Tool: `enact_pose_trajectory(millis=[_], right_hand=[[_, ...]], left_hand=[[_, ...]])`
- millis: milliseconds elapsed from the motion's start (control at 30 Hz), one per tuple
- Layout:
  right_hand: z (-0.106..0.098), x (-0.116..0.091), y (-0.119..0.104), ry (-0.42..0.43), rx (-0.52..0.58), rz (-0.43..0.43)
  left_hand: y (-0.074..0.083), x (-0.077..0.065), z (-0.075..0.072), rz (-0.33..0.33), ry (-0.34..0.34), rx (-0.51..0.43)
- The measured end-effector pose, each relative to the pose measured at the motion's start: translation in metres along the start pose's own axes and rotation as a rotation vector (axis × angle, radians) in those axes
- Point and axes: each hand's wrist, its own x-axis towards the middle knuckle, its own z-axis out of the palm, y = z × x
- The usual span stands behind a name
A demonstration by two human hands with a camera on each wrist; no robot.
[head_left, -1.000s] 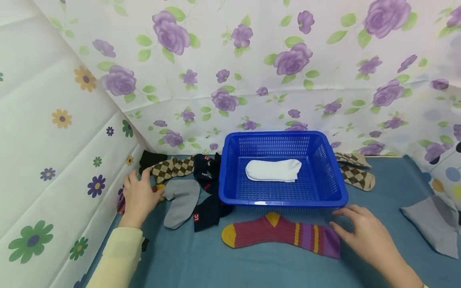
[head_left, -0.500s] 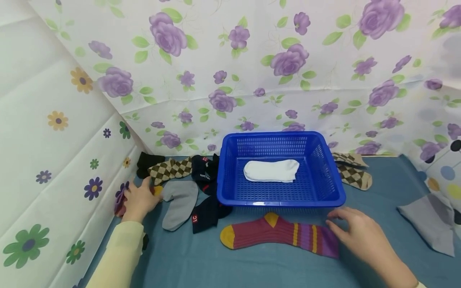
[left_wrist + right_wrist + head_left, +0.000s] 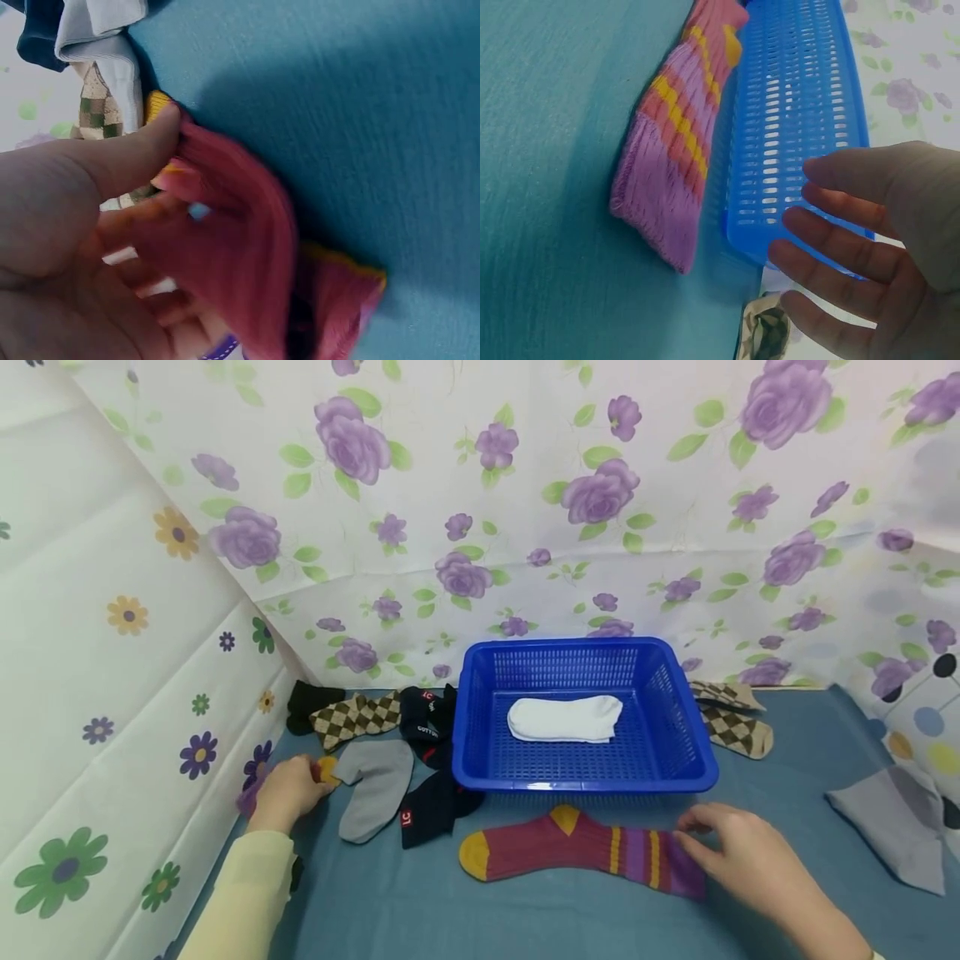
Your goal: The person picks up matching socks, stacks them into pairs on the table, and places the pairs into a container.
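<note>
At the far left of the head view, my left hand [image 3: 287, 792] pinches a maroon sock with yellow parts. The left wrist view shows this sock [image 3: 255, 202] bunched between thumb and fingers, one edge raised and part of it lying on the blue cloth. A matching maroon sock [image 3: 540, 850], with a yellow toe and heel and a purple striped cuff, lies flat in front of the basket. My right hand [image 3: 738, 856] hovers beside its cuff, fingers relaxed and holding nothing. In the right wrist view the cuff [image 3: 660, 180] lies apart from the fingers.
A blue plastic basket [image 3: 585, 786] holds a folded white sock [image 3: 566, 719]. Grey [image 3: 378, 789], navy [image 3: 427, 810], checkered [image 3: 356, 717] and black [image 3: 309, 703] socks lie left of it. Another checkered sock [image 3: 738, 733] and a grey sock [image 3: 892, 827] lie right. Floral sheets stand behind.
My left hand has lowered slightly and closed its thumb and fingers on the maroon sock at the left. My right hand has barely moved; its fingers are a little closer together.
</note>
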Motion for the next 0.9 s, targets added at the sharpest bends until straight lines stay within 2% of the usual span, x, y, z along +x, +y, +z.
enact_pose_trajectory(millis=[133,267,433,500,567,667,800,900], right_hand=[[-0.001,-0.003,-0.002,-0.013,0.033,-0.013],[-0.003,-0.005,-0.005,-0.007,0.04,-0.044],[-0.007,-0.008,-0.009,-0.02,0.056,-0.045],[-0.009,-0.008,-0.011,-0.023,0.068,-0.05],[-0.01,-0.008,-0.015,-0.02,0.084,-0.07],[-0.013,-0.009,-0.024,-0.009,0.098,-0.104],[-0.017,-0.011,-0.041,0.015,0.108,-0.146],[-0.018,-0.013,-0.054,0.03,0.139,-0.188]], left_hand=[[0.004,-0.003,-0.001,0.03,0.05,-0.025],[0.012,-0.011,-0.009,0.012,0.158,-0.042],[0.031,-0.028,-0.023,0.037,0.415,-0.061],[0.042,-0.036,-0.028,0.074,0.52,-0.082],[0.057,-0.046,-0.032,0.125,0.581,-0.127],[0.086,-0.065,-0.037,0.219,0.599,-0.216],[0.131,-0.092,-0.04,0.361,0.564,-0.341],[0.165,-0.111,-0.032,0.504,0.514,-0.454]])
